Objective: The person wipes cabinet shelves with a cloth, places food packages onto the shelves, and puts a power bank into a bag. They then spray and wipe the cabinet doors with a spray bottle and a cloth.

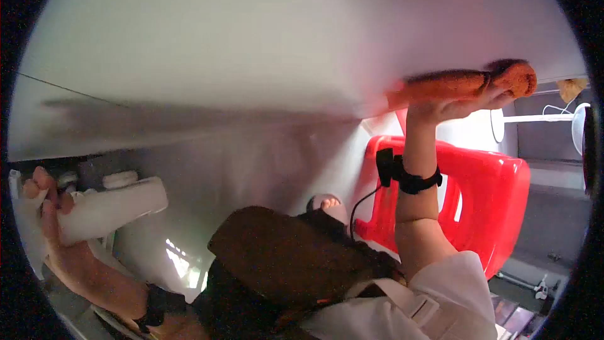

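Observation:
My right hand (462,108) presses an orange-brown cloth (450,85) against a broad pale surface (220,31) at the upper right. The cloth is bunched, with a rounded lump at its right end. At the far left, my left hand (53,208) has its fingers curled round the left end of a white, elongated object (116,208); what that object is, I cannot make out. Dark bands with small devices sit on both wrists, and a cable runs from the right one.
A red plastic stool (513,195) stands behind my right forearm. Part of a foot (330,203) shows low in the middle. At the right edge are a white round object (580,129) and a yellowish piece (571,89). A small white item (119,179) lies near my left hand.

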A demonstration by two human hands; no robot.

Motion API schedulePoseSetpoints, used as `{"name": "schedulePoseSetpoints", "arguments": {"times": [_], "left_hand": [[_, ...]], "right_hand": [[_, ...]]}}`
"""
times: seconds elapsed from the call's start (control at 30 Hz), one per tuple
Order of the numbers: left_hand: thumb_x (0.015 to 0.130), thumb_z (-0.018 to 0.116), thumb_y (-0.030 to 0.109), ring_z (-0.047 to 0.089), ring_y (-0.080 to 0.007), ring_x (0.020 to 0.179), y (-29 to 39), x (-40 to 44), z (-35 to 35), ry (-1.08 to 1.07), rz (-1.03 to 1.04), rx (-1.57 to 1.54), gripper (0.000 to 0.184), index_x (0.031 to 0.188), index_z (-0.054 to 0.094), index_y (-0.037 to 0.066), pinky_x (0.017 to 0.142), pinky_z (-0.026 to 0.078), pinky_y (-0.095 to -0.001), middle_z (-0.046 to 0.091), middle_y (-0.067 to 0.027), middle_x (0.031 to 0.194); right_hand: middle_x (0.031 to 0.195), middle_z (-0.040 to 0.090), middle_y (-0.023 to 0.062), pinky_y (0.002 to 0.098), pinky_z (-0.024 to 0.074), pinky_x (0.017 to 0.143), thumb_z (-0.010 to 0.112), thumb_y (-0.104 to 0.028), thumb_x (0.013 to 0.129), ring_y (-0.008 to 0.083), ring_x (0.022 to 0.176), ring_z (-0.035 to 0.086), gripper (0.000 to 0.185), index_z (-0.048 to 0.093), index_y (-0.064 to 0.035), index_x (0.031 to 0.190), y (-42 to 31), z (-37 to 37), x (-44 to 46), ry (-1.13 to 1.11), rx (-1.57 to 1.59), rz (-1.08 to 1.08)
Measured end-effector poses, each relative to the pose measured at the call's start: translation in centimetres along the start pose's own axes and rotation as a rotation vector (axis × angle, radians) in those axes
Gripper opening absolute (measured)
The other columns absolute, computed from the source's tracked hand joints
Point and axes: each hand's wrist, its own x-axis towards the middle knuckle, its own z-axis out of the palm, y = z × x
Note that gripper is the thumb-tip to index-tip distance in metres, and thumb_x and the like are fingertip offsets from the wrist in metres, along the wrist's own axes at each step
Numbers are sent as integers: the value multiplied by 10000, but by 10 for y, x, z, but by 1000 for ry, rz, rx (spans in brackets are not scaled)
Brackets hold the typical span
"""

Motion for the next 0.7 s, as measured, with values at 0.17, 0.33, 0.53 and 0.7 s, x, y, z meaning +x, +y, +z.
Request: {"name": "schedulePoseSetpoints", "arguments": {"times": [0.17, 0.33, 0.53, 0.7], "left_hand": [[861, 578, 82, 520, -133, 1003, 1, -5, -15, -22, 70, 125, 373, 1211, 504, -23, 748, 403, -245, 543, -146, 1230], [872, 560, 72, 521, -148, 1007, 19, -19, 15, 50, 56, 81, 385, 1234, 486, -36, 757, 407, -257, 554, -148, 1214], [883, 542, 79, 516, -169, 1101, 35, -16, 29, 209, 3, -55, 368, 1234, 492, -21, 838, 406, -286, 563, -132, 1215], [878, 548, 79, 501, -181, 1165, 37, -10, 8, 161, 20, 88, 376, 1240, 493, -7, 900, 389, -302, 571, -121, 1210]], "right_hand": [[1469, 280, 100, 401, 201, 1103, 386, -458, 903, 205, 1326, 313, 631, 275, -116, 1422, -14, 1, -156, -360, 138, -324], [1337, 478, -11, 341, 354, 1016, 532, -178, 815, 151, 1225, 451, 486, 476, -139, 1296, 8, -47, -271, -1428, 687, -690], [1373, 444, 53, 505, 200, 1088, 522, -177, 846, 219, 1312, 351, 562, 374, -125, 1385, -3, -31, -166, -711, 514, -672], [1288, 443, 106, 396, 373, 973, 493, -374, 885, 271, 1103, 479, 537, 376, -58, 1302, -71, 17, -19, -169, 573, 252]]}}
